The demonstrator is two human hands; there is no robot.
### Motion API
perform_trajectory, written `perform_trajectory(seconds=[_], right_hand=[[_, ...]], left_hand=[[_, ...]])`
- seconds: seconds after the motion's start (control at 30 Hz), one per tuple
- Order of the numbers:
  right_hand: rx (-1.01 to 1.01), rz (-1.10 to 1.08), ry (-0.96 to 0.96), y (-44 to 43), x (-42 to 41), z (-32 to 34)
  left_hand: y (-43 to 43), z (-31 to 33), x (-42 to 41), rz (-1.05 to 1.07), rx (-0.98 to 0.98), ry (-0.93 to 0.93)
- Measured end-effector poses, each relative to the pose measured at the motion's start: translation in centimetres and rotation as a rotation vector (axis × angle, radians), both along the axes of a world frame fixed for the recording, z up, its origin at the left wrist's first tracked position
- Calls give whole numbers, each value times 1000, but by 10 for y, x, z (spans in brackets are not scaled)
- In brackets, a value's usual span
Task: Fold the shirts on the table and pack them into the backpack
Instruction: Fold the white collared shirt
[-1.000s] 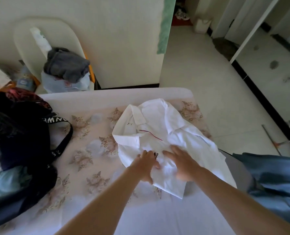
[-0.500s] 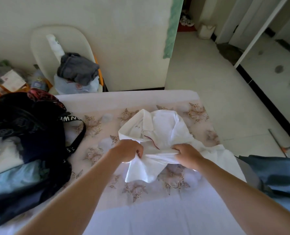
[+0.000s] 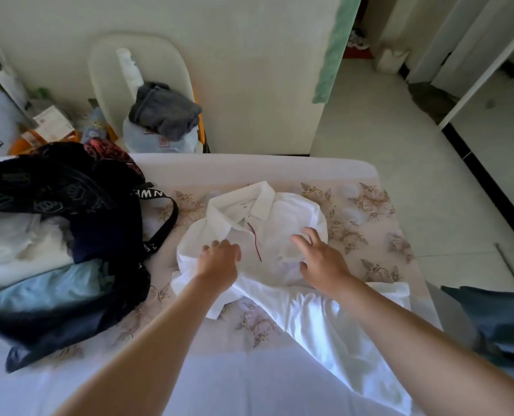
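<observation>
**Head view.** The dark backpack [image 3: 99, 229] lies open at the left of the desk [image 3: 249, 168], with white and light-blue cloth inside. White capitals on its strap [image 3: 167, 217] are only partly readable: "NWH". The white shirt [image 3: 282, 223] lies crumpled mid-desk on a flowered cloth [image 3: 369, 205]. Its collar points toward the far edge, a dark red line runs below the collar, and its lower part trails toward the near right. Left grip [image 3: 219, 261]: fingers curled onto the shirt; whether they pinch it cannot be told. Right grip [image 3: 321, 256]: released, fingers spread over the shirt.
</observation>
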State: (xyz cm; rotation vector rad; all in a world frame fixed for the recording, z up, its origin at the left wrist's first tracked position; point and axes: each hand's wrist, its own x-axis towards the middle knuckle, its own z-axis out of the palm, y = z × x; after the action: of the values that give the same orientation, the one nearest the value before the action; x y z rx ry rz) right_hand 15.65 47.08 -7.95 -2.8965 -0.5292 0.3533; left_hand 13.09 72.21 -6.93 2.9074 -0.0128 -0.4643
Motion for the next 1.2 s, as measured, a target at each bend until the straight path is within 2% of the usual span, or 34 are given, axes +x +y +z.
perform_trajectory(seconds=[0.07,0.13,0.2,0.27,0.33,0.37,0.43,0.5,0.57,0.63,0.67,0.7,0.77,0.87,0.9,1.0,1.1,1.2], right_hand=[[-130,91,76,9,9,-5],[-244,175,144,11,17,-7],[-252,227,173,6,27,-6],[-254,236,115,-2,41,5],[-349,162,-10,-18,59,16],[-473,105,-46,-28,68,21],[-778,-46,-37,-47,79,28],[-859,-141,38,-57,78,29],[-707,-67,19,-52,65,21],[-285,51,-53,-32,38,16],[-76,79,-19,-17,21,17],[23,101,62,0,4,18],[-9,178,158,30,-28,12],[-272,269,184,50,-59,-7],[-301,243,126,52,-62,-13],[-175,99,191,44,-47,-2],[-102,-66,157,32,-29,12],[-210,-153,-51,23,-5,17]], left_hand=[[-12,-8,0,-59,-77,-5],[-21,-16,-1,-122,-133,85],[-25,-23,-1,-135,-176,163],[-26,-29,0,-114,-211,205],[-24,-35,1,-61,-264,249],[-24,-36,3,-29,-298,264],[-26,-35,6,4,-340,273],[-32,-32,7,-7,-371,261],[-38,-28,6,-6,-412,204],[-38,-23,3,-3,-402,80],[-35,-22,0,-3,-384,27],[-30,-22,-3,1,-376,4],[-18,-25,-12,50,-402,36],[1,-32,-33,61,-373,94],[9,-36,-41,30,-320,73],[31,-48,-57,-40,-177,-25],[42,-42,-57,-6,-278,-53],[46,-30,-42,49,-308,-247]])
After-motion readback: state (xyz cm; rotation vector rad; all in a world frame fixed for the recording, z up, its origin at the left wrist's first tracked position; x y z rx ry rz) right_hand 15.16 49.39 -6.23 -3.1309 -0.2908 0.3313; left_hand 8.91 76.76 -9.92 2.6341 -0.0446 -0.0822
